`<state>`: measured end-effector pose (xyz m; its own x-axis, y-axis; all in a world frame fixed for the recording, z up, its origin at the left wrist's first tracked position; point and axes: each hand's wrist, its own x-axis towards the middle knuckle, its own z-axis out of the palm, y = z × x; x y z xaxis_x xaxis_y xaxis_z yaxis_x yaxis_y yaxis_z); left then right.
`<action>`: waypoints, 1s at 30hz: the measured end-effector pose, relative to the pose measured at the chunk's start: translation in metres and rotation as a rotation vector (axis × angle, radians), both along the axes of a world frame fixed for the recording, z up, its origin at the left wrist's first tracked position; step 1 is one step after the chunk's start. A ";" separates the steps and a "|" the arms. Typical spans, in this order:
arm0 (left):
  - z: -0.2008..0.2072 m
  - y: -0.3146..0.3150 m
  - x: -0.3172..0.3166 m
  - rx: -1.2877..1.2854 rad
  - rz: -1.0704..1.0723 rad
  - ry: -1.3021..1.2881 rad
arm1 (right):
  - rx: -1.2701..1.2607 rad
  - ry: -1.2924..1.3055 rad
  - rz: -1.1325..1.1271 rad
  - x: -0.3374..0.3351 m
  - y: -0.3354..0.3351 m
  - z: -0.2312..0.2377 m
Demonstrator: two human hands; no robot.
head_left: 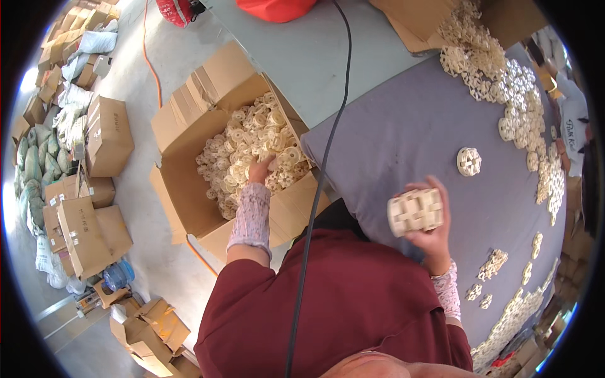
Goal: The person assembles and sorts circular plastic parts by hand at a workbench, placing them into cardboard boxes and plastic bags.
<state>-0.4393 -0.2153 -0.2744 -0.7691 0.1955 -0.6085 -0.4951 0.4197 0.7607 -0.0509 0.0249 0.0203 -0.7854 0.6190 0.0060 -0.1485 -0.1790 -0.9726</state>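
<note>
On our far left we see cardboard boxes (110,135) on the floor, then one large open carton (171,203) heaped with pale openwork pieces (242,135). Our left hand (261,169) is down in that heap — its fingers are partly hidden, so we cannot tell whether they grip anything. A black cable (334,126) runs past the carton's right side. Over the grey cloth-covered surface (391,138), a pale slotted cylinder (416,212), slightly blurred, is held in the curled fingers of our right hand (435,234). Beyond it lie a lone round piece (469,162), a small clump (493,264) and, farthest right, a long spread of pieces (529,120).
</note>
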 end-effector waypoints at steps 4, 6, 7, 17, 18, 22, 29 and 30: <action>0.013 -0.003 -0.020 -0.131 0.005 -0.036 | 0.332 -0.167 0.403 -0.043 -0.017 0.010; 0.039 -0.011 0.003 -0.047 -0.083 0.053 | 0.479 -0.203 0.495 -0.082 -0.025 0.020; 0.057 -0.022 0.019 0.030 -0.171 0.143 | 0.557 -0.237 0.578 -0.101 -0.034 0.024; 0.091 -0.056 0.105 0.727 -0.064 -0.397 | 1.481 -0.293 0.495 -0.187 -0.099 -0.085; 0.002 -0.144 0.090 0.722 -0.038 -0.364 | 1.301 -0.097 0.653 -0.191 -0.114 -0.058; -0.027 -0.096 0.032 0.005 0.041 -0.096 | 1.094 0.035 0.642 -0.115 -0.029 -0.041; -0.051 -0.112 0.003 -0.997 -0.167 0.163 | 1.485 -0.515 -0.608 0.025 0.189 0.024; -0.040 -0.097 0.011 -0.980 -0.175 0.174 | 1.389 -0.705 -0.752 0.042 0.234 0.020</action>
